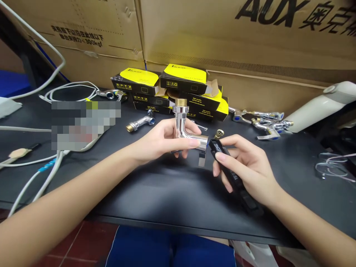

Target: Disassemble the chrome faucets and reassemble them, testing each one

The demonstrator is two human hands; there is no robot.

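Note:
A chrome faucet (181,120) with a brass threaded end is gripped by my left hand (162,139), fingers wrapped round its bend. The threaded end points up, and the body runs right with a small lever hanging below. My right hand (250,165) is closed round a long black tool (233,176) with white lettering; its exact kind is unclear. The tool's upper end is close to the faucet's right end, and I cannot tell whether they touch. Just behind the tool, a small brass fitting (219,134) rests on the black table (167,193).
Stacked yellow-and-black faucet boxes (183,76) stand at the back. A second chrome faucet (141,121) lies left of my hands. Several faucets (271,124) lie right, beside a white bottle (324,107). White cables (52,174) cross the left side. Large cardboard boxes (250,40) form the background.

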